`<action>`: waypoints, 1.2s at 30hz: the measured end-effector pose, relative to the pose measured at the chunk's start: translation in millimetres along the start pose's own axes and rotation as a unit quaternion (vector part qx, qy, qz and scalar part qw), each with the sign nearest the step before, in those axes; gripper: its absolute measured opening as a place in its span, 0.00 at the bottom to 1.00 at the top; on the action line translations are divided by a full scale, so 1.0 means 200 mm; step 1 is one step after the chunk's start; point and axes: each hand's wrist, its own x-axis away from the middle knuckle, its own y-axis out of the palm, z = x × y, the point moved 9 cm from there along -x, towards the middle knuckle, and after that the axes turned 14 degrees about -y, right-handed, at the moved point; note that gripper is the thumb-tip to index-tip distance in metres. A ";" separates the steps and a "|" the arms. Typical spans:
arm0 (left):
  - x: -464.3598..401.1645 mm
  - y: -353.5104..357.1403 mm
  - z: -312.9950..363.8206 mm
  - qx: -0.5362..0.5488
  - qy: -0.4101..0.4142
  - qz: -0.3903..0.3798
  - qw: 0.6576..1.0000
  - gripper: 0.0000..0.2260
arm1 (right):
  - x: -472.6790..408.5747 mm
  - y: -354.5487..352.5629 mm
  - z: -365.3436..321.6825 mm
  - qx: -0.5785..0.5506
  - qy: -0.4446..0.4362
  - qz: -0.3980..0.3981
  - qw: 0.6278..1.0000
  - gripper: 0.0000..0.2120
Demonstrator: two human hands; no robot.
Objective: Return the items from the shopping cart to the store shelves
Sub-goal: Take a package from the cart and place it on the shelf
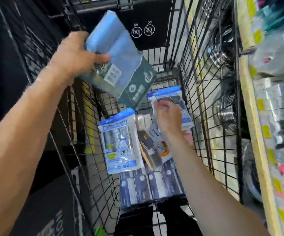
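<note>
The left hand (74, 55) clenched a blue plastic-wrapped roll pack (119, 60) raised at 11 o'clock above the black wire shopping cart (204, 103), presumably for shelving, while the right hand's (169, 119) fingers (161, 104) pinched a clear blue-edged packet (170, 97) at 1 o'clock.

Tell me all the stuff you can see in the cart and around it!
Shopping cart: one, black wire, fills the middle of the view.
Blue packet: one, blue rolls with a dark green end, lifted above the cart in the left hand.
Clear packet: one, blue and white, at the far right of the cart, under the right hand's fingers.
Bag packet: one, blue and white, lying flat in the cart on the left.
Orange-printed packet: one, white with orange, in the cart's middle, partly covered.
Dark rolls: a row, dark blue-grey, at the near end of the cart.
Shelves: yellow-edged, right side, goods blurred.
Left hand: one, gripping the blue packet.
Right hand: one, reaching onto the clear packet.
</note>
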 end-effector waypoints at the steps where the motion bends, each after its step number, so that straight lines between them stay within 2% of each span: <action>1: 0.03 -0.03 0.04 0.054 0.006 -0.041 0.998 0.23 | 0.02 -0.01 -0.05 -0.029 0.009 0.007 1.000 0.18; 4: 0.20 -0.06 0.25 0.129 0.051 -0.140 0.980 0.14 | 0.06 -0.09 -0.24 -0.171 -0.008 0.040 0.984 0.13; 6: 0.33 -0.11 0.39 0.165 0.087 -0.183 0.965 0.15 | 0.10 -0.26 -0.38 -0.223 -0.043 0.090 0.970 0.13; 8: 0.43 -0.16 0.55 0.185 0.122 -0.197 0.955 0.19 | 0.15 -0.48 -0.52 -0.252 -0.092 0.136 0.954 0.10; 10: 0.50 -0.20 0.70 0.193 0.147 -0.196 0.950 0.08 | 0.20 -0.66 -0.64 -0.251 -0.147 0.159 0.943 0.09; 12: 0.59 -0.18 0.87 0.190 0.171 -0.209 0.944 0.04 | 0.25 -0.84 -0.71 -0.252 -0.174 0.196 0.931 0.06; 13: 0.64 -0.14 0.96 0.176 0.178 -0.223 0.942 0.07 | 0.27 -0.93 -0.74 -0.263 -0.180 0.217 0.922 0.03; 16: 0.79 0.01 1.21 0.101 0.189 -0.285 0.934 0.16 | 0.34 -1.23 -0.76 -0.308 -0.193 0.275 0.890 0.06; 18: 0.86 0.15 1.36 0.028 0.202 -0.301 0.931 0.17 | 0.42 -1.45 -0.76 -0.302 -0.206 0.314 0.876 0.08; 21: 0.99 0.35 1.55 -0.058 0.254 -0.301 0.918 0.04 | 0.55 -1.72 -0.71 -0.275 -0.210 0.368 0.863 0.10; 22: 1.04 0.43 1.61 -0.071 0.265 -0.310 0.910 0.03 | 0.60 -1.81 -0.69 -0.255 -0.204 0.393 0.859 0.10; 25: 1.23 0.61 1.75 -0.075 0.304 -0.335 0.889 0.12 | 0.72 -2.02 -0.62 -0.213 -0.179 0.454 0.846 0.08; 28: 1.35 0.74 1.90 -0.060 0.358 -0.290 0.885 0.12 | 0.83 -2.19 -0.60 -0.169 -0.171 0.487 0.840 0.08; 31: 1.48 0.85 2.05 -0.032 0.376 -0.261 0.889 0.24 | 0.94 -2.34 -0.60 -0.114 -0.170 0.521 0.829 0.11; 32: 1.52 0.89 2.11 -0.013 0.379 -0.262 0.888 0.25 | 0.97 -2.39 -0.59 -0.101 -0.167 0.532 0.824 0.13; 34: 1.62 0.98 2.21 0.019 0.380 -0.267 0.885 0.18 | 1.02 -2.49 -0.55 -0.087 -0.163 0.559 0.809 0.16; 36: 1.74 1.06 2.30 0.026 0.406 -0.250 0.878 0.18 | 1.05 -2.59 -0.51 -0.066 -0.162 0.586 0.791 0.15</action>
